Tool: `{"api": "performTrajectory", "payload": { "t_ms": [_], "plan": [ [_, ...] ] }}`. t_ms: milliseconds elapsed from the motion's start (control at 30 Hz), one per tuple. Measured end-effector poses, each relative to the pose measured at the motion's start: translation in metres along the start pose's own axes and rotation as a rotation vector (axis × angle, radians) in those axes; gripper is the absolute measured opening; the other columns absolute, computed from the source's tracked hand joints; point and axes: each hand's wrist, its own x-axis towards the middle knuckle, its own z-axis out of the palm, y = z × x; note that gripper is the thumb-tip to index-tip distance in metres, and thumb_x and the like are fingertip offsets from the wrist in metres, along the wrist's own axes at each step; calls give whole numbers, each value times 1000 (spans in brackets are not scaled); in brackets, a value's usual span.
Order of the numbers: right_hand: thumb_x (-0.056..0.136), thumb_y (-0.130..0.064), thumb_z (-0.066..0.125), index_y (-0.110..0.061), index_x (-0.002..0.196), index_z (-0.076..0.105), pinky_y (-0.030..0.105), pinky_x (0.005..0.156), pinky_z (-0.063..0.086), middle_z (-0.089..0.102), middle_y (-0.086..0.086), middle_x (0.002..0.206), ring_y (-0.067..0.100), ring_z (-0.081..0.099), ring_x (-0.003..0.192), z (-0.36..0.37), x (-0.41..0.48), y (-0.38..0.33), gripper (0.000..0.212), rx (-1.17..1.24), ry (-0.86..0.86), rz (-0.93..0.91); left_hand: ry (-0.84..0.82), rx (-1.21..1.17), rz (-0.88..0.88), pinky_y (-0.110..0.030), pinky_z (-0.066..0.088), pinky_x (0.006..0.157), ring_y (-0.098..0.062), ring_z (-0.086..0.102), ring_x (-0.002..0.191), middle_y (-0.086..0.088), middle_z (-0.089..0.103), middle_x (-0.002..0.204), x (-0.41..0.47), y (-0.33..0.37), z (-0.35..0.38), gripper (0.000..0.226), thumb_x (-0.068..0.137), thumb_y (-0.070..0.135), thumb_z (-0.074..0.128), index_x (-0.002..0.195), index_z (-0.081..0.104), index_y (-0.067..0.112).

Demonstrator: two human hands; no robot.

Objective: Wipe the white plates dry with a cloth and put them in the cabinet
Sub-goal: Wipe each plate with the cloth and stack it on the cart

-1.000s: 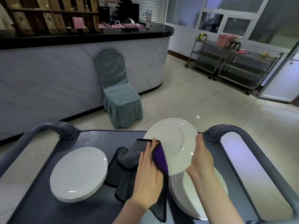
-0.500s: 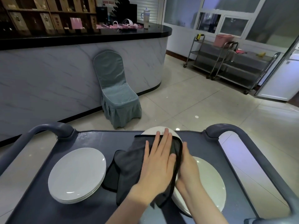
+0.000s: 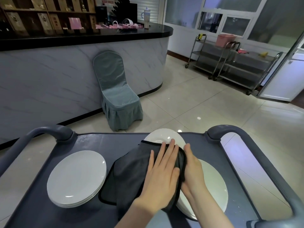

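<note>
Wiping underway, likely: white plate (image 3: 164,136) tilted over right stack (image 3: 213,186) on cart (image 3: 98,142), far rim showing past cloth (image 3: 131,175); left hand (image 3: 162,175) flat, fingers straight, pressing cloth down onto it; right hand (image 3: 192,168) alongside, gripping its right rim, fingers hidden.

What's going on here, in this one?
A person is drying a white plate over a grey cart. The left hand presses a dark cloth flat against the plate's face, fingers straight, while the right hand holds the plate at its right edge. Beneath the hands, a pile of plates lies on the cart's right side; a second pile sits on the left.
</note>
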Motion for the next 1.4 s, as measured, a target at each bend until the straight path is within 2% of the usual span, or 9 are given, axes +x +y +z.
{"api": "performTrajectory", "payload": {
  "t_ms": [233, 433, 600, 733, 867, 1033, 1133, 1233, 1400],
  "plan": [
    [102, -44, 49, -19, 99, 77, 28, 73, 56, 79, 1, 96, 12, 75, 92, 1, -5, 5, 39, -45, -32, -36, 54, -138, -85, -38, -10, 121, -1, -23, 146, 24, -19, 159, 27, 0, -17, 59, 96, 37, 6, 154, -5, 34],
    [99, -46, 54, -11, 100, 76, 33, 76, 52, 79, 6, 95, 15, 75, 87, -7, 3, -3, 41, -8, 7, -19, -2, 146, 59, -46, 11, 115, -19, 9, 152, 3, -2, 166, -13, 11, 6, 69, 92, 28, 32, 157, 9, 16],
    [101, -43, 50, -19, 110, 75, 25, 76, 55, 78, 1, 103, 11, 74, 96, -7, -5, 10, 35, -15, -49, -7, 28, -49, -6, -38, -9, 121, -5, -20, 148, 22, -20, 160, 19, 2, -8, 61, 96, 32, 11, 155, -2, 30],
    [101, -47, 50, -19, 112, 72, 20, 73, 54, 78, -7, 102, 3, 72, 94, -6, -4, 3, 37, -45, -80, -4, 33, -155, -53, -33, -9, 122, 2, -21, 146, 24, -15, 160, 37, -15, -20, 56, 100, 36, 10, 153, -6, 34],
    [100, -49, 50, -15, 103, 75, 26, 60, 56, 79, 4, 97, 18, 76, 86, -16, 3, -14, 43, -58, -45, -34, 39, -201, -154, -34, -4, 124, 6, -23, 143, 24, -23, 157, 29, -38, -18, 60, 104, 29, 21, 149, -19, 37],
    [98, -50, 52, -14, 96, 77, 29, 64, 54, 78, 1, 95, 15, 75, 80, -16, 9, -9, 44, -46, 14, -51, -94, -92, -129, -42, -7, 123, -2, -31, 143, 22, -39, 152, -9, -19, 2, 63, 93, 32, 3, 142, -36, 37],
    [99, -49, 51, -20, 93, 78, 27, 69, 51, 79, -3, 92, 7, 74, 81, -10, 5, 5, 41, -73, 24, -48, -72, -162, -64, -39, -10, 120, -2, -27, 145, 22, -35, 155, -7, -6, 9, 64, 92, 35, 4, 145, -33, 38],
    [98, -49, 53, -14, 100, 77, 33, 74, 54, 79, 4, 96, 16, 75, 88, -9, 3, 8, 42, -43, 12, 4, -31, -193, -55, -35, -10, 120, -1, -25, 145, 22, -31, 156, 12, -19, 2, 62, 98, 32, 10, 149, -24, 36],
    [97, -52, 54, -17, 101, 76, 30, 62, 55, 79, 3, 96, 18, 76, 85, -13, 6, -5, 42, -36, 19, -45, -38, -178, -157, -40, -7, 123, 1, -28, 143, 25, -35, 153, 12, -49, 0, 65, 104, 23, 18, 144, -30, 40]
  ]
}}
